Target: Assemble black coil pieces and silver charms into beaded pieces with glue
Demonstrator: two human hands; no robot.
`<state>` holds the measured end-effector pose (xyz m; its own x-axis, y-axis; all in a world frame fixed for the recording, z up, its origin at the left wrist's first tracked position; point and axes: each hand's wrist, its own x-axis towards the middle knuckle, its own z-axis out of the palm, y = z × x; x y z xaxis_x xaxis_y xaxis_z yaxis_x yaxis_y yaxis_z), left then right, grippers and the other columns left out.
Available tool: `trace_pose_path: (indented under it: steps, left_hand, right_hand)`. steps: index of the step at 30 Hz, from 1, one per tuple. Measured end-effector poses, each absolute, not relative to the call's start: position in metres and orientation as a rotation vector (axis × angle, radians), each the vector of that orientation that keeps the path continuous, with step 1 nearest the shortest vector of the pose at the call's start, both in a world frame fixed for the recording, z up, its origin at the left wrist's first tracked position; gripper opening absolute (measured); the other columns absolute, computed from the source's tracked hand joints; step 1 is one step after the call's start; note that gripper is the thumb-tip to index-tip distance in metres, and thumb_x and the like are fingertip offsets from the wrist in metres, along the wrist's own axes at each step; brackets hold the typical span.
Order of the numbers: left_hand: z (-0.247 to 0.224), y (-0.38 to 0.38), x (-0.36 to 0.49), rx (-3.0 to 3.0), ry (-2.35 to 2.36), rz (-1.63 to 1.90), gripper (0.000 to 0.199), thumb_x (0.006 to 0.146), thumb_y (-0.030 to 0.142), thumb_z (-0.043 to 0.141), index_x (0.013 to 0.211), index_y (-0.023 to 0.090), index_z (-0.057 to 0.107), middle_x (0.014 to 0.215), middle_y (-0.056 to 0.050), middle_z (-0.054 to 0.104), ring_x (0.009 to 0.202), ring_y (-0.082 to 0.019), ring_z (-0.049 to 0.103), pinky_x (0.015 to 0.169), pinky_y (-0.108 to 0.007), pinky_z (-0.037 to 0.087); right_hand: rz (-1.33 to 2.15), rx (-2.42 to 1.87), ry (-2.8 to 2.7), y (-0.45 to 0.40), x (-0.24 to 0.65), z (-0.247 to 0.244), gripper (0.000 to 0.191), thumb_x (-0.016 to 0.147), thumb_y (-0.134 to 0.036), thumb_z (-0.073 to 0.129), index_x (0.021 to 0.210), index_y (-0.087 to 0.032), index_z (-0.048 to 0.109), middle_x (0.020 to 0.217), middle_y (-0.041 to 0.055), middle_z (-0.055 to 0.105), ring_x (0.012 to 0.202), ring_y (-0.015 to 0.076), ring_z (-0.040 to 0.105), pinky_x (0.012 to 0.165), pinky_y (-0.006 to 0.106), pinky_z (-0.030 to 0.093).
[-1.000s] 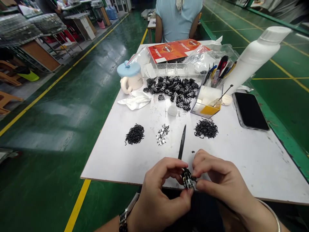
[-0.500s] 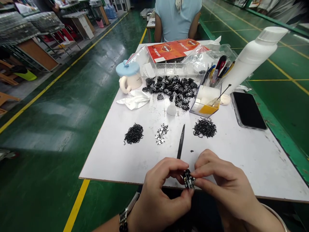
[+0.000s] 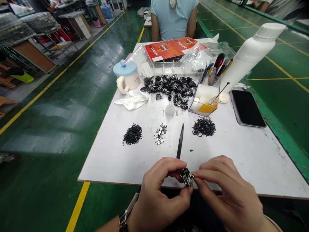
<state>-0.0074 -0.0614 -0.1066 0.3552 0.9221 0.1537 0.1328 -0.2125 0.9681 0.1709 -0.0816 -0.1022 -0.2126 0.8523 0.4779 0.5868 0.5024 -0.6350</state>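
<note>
Between the thumb and fingers of my left hand (image 3: 164,190) is a small black part with shiny metal bits (image 3: 187,178), held just off the table's front edge. My right hand (image 3: 229,187) has its thumb and index finger pinched together at that part's right side; whatever tiny thing may be between those fingertips is hidden. Black tweezers (image 3: 180,141) lie just beyond my left hand, pointing away. Past them are a pile of small silver pieces (image 3: 160,133), a left pile of curved black pieces (image 3: 132,134) and a similar right pile (image 3: 204,126).
A heap of black parts (image 3: 172,87) lies farther back, near a small white dropper bottle (image 3: 170,109). Around it stand a blue-lidded mug (image 3: 130,77), a clear tool holder (image 3: 205,101) and a white bottle (image 3: 256,54). A phone (image 3: 248,108) lies at right. Another person (image 3: 173,21) sits ahead.
My right hand's fingers have shifted slightly and the thumb points up more steeply at the part. My left hand keeps its hold. The whole view has moved a little.
</note>
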Motion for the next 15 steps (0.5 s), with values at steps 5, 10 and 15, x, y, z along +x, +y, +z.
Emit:
trace_pose_path:
  steps: [5, 10, 15]
  left_hand:
    - [-0.1046, -0.0619, -0.0058, 1.663, 0.953, 1.044, 0.041, 0.068, 0.002, 0.065, 0.105, 0.016, 0.061, 0.097, -0.005, 0.065, 0.083, -0.014, 0.063, 0.071, -0.022, 0.055]
    - [-0.1026, -0.0616, -0.0061, 1.691, 0.96, 1.066, 0.039, 0.067, 0.002, 0.066, 0.104, 0.014, 0.062, 0.094, -0.006, 0.065, 0.079, -0.013, 0.063, 0.07, -0.02, 0.055]
    - [-0.1029, -0.0625, -0.0056, 1.698, 0.966, 1.073, 0.036, 0.068, 0.004, 0.067, 0.102, 0.013, 0.062, 0.091, -0.006, 0.066, 0.078, -0.012, 0.063, 0.068, -0.019, 0.056]
  right_hand:
    - [0.349, -1.178, -1.93, -0.0847, 0.1699, -0.0993, 0.018, 0.079, 0.001, 0.058, 0.091, -0.012, 0.062, 0.077, 0.004, 0.06, 0.075, 0.0144, 0.049, 0.07, 0.033, 0.036]
    - [0.359, -1.132, -1.963, -0.0867, 0.1701, -0.0972, 0.019, 0.08, 0.004, 0.056, 0.093, -0.009, 0.061, 0.08, 0.0047, 0.061, 0.077, 0.014, 0.049, 0.072, 0.033, 0.035]
    - [0.338, -1.127, -1.993, -0.0881, 0.1704, -0.0972, 0.018, 0.082, 0.002, 0.054, 0.094, -0.01, 0.06, 0.08, 0.0045, 0.06, 0.077, 0.0142, 0.048, 0.073, 0.034, 0.036]
